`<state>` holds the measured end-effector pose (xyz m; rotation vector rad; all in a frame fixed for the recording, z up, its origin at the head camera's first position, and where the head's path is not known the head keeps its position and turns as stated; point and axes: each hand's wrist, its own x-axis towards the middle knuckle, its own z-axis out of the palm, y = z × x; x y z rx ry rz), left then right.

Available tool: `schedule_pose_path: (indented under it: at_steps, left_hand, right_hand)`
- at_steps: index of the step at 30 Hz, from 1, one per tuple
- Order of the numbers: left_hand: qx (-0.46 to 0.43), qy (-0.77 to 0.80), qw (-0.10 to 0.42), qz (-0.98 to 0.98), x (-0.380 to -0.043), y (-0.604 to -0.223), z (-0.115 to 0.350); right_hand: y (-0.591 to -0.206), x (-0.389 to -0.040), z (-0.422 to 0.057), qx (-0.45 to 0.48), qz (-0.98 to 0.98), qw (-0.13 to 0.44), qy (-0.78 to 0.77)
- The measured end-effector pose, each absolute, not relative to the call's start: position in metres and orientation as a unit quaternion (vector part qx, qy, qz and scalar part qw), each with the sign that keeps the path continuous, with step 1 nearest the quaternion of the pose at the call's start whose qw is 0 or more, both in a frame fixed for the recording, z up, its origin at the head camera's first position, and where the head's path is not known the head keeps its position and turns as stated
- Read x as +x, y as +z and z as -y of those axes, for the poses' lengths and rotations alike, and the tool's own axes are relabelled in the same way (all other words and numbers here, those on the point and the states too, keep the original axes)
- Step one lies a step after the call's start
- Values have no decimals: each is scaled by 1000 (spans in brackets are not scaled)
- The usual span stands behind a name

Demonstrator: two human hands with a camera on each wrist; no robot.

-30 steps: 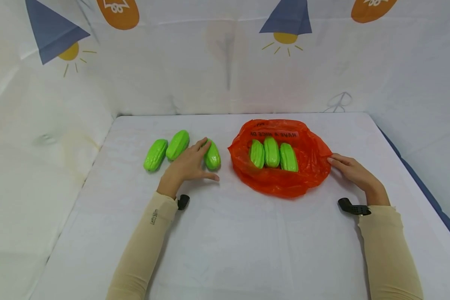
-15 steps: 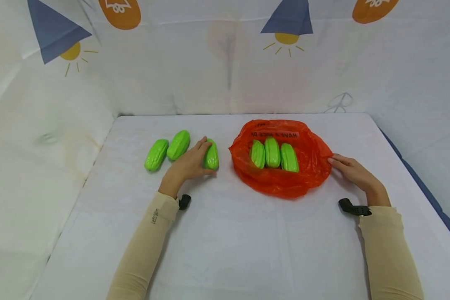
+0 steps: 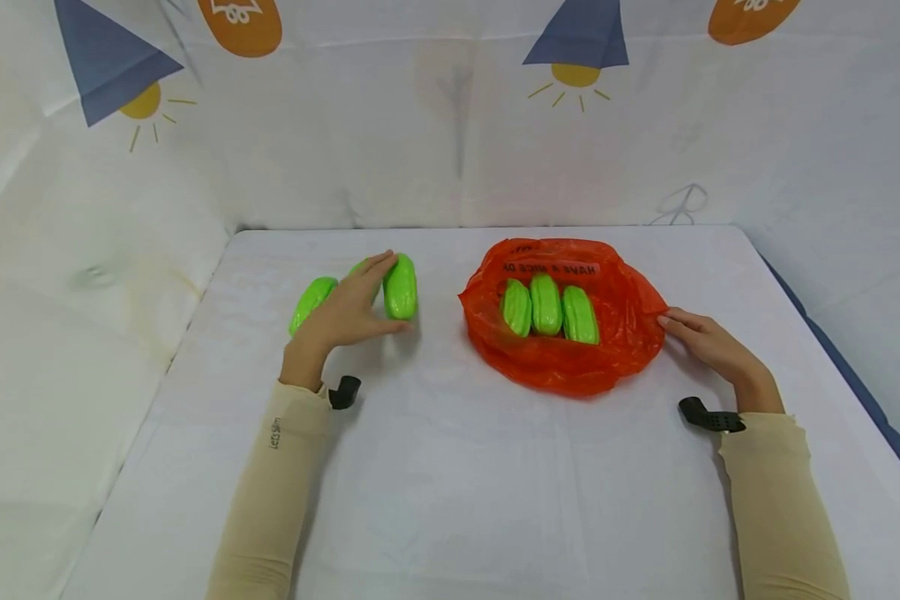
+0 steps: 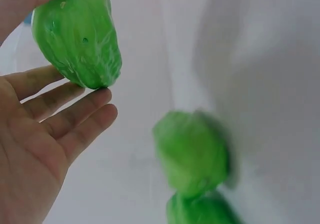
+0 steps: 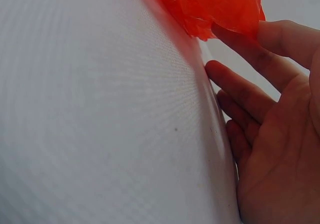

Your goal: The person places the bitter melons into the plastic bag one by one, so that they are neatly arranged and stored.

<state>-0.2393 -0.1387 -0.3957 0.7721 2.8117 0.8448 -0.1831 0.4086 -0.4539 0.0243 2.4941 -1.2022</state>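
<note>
My left hand (image 3: 345,312) pinches a glossy green ridged gourd (image 3: 401,287) between thumb and fingers. In the left wrist view that gourd (image 4: 77,36) is raised over the white cloth, its lower end at the fingertips. Two similar gourds lie beneath: one (image 3: 312,300) shows left of the hand, the other (image 4: 190,151) is mostly covered by it in the head view. A red plastic bag (image 3: 555,371) lies spread with its mouth wide, three gourds (image 3: 546,304) side by side inside. My right hand (image 3: 708,346) pinches the bag's right edge (image 5: 215,8) between thumb and forefinger.
The white-covered table (image 3: 465,492) ends at the back against a white hanging cloth (image 3: 390,150) with printed lamps. Similar cloth (image 3: 855,208) hangs along the right side. Black wrist cameras sit at both cuffs.
My left hand took hold of the gourd nearest the bag and has lifted it, moving left and slightly back over the other two. The right hand and the bag stay in place.
</note>
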Motion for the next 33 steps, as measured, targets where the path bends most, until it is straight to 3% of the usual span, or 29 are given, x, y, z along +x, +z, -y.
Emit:
schedule_pose_path:
  at_steps: [4, 10, 21, 33]
  left_hand:
    - [243, 292, 25, -925, -239, -389, 154]
    - [221, 290, 31, -931, -244, -393, 166]
    - [226, 301, -10, -926, -239, -386, 164]
    - [248, 280, 20, -927, -230, -385, 135]
  right_hand:
    - [-454, -183, -408, 10, -885, 187, -426]
    - [-453, -182, -407, 9, -884, 188, -429]
    - [-451, -182, -408, 13, -887, 189, -422]
    - [-454, -183, -408, 11, -883, 191, -429]
